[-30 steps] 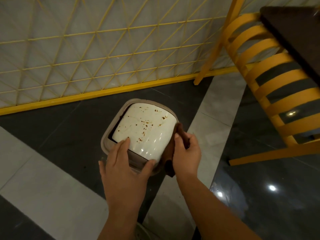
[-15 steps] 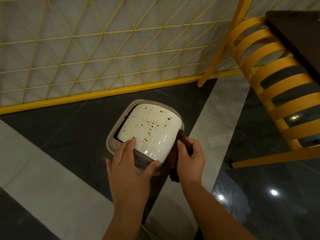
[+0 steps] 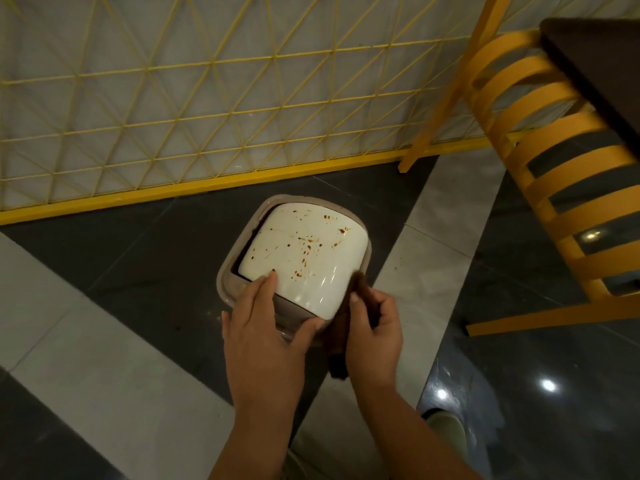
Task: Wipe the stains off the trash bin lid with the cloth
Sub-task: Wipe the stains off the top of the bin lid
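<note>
A small trash bin with a taupe rim [image 3: 228,268] stands on the floor, topped by a white lid [image 3: 304,261] speckled with brown stains. My left hand [image 3: 263,327] grips the bin's near edge, fingers on the lid and thumb round the near corner. My right hand [image 3: 375,327] holds a dark brown cloth [image 3: 341,358] against the lid's right near corner. Part of the cloth hangs below the hand.
A yellow chair [image 3: 554,188] stands close on the right, under a dark table edge [image 3: 595,71]. A yellow wire-grid fence [image 3: 207,109] with a yellow base rail runs behind the bin. The floor is glossy dark and grey tile. A shoe [image 3: 446,427] shows below.
The view has shifted slightly, so bin and hands sit a little more to the right. Both hands keep their holds on the bin and the cloth.
</note>
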A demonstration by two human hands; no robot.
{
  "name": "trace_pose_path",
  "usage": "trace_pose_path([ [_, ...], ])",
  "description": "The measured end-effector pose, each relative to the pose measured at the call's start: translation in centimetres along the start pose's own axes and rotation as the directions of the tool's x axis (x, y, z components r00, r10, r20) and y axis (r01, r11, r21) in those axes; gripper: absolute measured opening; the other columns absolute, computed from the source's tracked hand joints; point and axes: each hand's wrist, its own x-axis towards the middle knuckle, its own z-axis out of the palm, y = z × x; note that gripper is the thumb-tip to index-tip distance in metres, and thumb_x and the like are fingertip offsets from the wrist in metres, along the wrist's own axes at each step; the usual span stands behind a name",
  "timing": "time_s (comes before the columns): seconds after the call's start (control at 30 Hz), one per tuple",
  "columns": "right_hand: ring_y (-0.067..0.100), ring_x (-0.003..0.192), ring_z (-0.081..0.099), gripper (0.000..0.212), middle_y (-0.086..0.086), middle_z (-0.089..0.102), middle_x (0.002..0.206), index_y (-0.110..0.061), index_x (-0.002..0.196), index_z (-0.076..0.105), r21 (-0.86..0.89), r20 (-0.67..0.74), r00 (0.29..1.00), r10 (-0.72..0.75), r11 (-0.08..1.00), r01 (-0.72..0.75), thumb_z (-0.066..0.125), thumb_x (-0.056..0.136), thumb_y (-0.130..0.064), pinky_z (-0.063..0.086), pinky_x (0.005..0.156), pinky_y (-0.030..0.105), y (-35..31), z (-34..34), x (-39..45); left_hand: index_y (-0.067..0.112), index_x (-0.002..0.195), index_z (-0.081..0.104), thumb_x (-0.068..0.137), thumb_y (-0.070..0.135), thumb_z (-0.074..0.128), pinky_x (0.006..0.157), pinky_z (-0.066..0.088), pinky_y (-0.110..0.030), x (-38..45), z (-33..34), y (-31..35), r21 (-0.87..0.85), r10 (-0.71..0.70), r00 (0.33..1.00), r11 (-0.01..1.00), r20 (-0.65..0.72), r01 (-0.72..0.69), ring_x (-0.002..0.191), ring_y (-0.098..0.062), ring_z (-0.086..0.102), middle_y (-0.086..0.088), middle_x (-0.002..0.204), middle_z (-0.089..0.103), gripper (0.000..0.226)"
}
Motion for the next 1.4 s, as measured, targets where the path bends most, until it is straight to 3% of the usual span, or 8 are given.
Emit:
trace_pose_path([
  [0.17,0.012,0.09,0.066,0.014,-0.006,0.068,0.093,-0.028,0.095,0.065,-0.057,0.054,0.999,0.009,0.998,-0.006,0.061,0.091,-0.016,0.057,0.085,0.038,1.7,-0.4,-2.7,0.03,0.142,0.036,0.069,0.044,0.078,0.114,0.027,-0.057,0.2,0.1,0.0,-0.008,-0.028,1.0,1.0,0.005,0.028,0.138,-0.019,0.031,0.004,0.147,0.037,0.085],
  [0.27,0.019,0.09,0.066,0.015,-0.003,0.066,0.094,-0.029,0.098,0.065,-0.095,0.052,0.985,-0.163,0.981,0.168,0.064,0.088,-0.018,0.057,0.081,0.041,1.0,-1.4,-1.9,0.033,0.143,0.032,0.069,0.053,0.073,0.119,0.01,-0.05,0.0,0.0,0.0,-0.023,0.011,1.0,1.0,0.022,-0.01,0.139,-0.015,0.028,0.007,0.149,0.034,0.087],
  [0.43,-0.001,0.092,0.059,0.025,-0.012,0.061,0.095,-0.034,0.096,0.062,-0.225,0.103,0.951,-0.293,0.924,0.309,0.065,0.087,-0.011,0.048,0.082,0.016,-0.7,-2.4,0.2,0.037,0.143,0.029,0.069,0.067,0.064,0.116,0.007,-0.039,-0.2,0.3,0.7,-0.076,0.022,0.999,0.997,0.029,-0.02,0.138,-0.012,0.026,0.011,0.148,0.03,0.087],
  [0.7,0.01,0.091,0.058,0.027,-0.002,0.062,0.101,-0.022,0.109,0.066,-0.483,0.393,0.763,-0.513,0.591,0.646,0.063,0.082,-0.021,0.048,0.084,0.019,-0.8,-4.9,2.5,0.033,0.137,0.033,0.07,0.066,0.063,0.104,0.039,-0.056,0.1,1.4,1.3,-0.099,-0.073,0.992,0.993,-0.105,0.062,0.127,-0.017,0.034,0.005,0.139,0.035,0.08],
  [0.87,-0.008,0.1,0.053,0.032,-0.026,0.053,0.104,-0.035,0.114,0.053,-0.399,0.221,0.846,-0.485,0.747,0.532,0.061,0.085,-0.025,0.042,0.084,0.012,-4.1,-4.5,4.2,0.032,0.142,0.026,0.07,0.051,0.075,0.107,0.035,-0.058,0.1,2.1,1.9,-0.117,-0.106,0.988,0.989,-0.116,0.092,0.136,-0.022,0.029,0.004,0.146,0.027,0.089],
  [1.1,0.016,0.095,0.061,0.03,0.001,0.066,0.105,-0.028,0.114,0.068,-0.408,0.683,0.432,-0.589,0.183,0.894,0.052,0.089,-0.033,0.052,0.076,0.024,-5.4,-2.6,5.2,0.028,0.148,0.018,0.065,0.055,0.077,0.111,0.034,-0.051,0.3,2.7,2.1,-0.202,-0.196,0.975,0.964,-0.103,0.173,0.141,-0.021,0.02,0.007,0.154,0.016,0.105],
  [1.27,0.022,0.082,0.064,0.032,0.007,0.067,0.097,-0.023,0.11,0.072,-0.301,0.807,0.226,-0.545,-0.051,0.952,0.051,0.088,-0.029,0.047,0.067,0.025,-7.0,-1.9,6.3,0.026,0.15,0.016,0.07,0.04,0.08,0.113,0.032,-0.048,0.5,3.0,2.1,-0.26,-0.221,0.972,0.946,-0.083,0.193,0.142,-0.019,0.015,0.008,0.155,0.012,0.104],
  [1.4,0.021,0.088,0.059,0.028,0.006,0.062,0.102,-0.025,0.115,0.069,-0.558,0.593,0.561,-0.577,0.208,0.803,0.059,0.088,-0.026,0.054,0.07,0.032,-9.0,-1.0,9.5,0.029,0.148,0.014,0.067,0.041,0.082,0.113,0.031,-0.046,0.5,2.7,2.2,-0.278,-0.224,0.973,0.939,-0.056,0.201,0.142,-0.017,0.015,0.013,0.153,0.01,0.106],
])
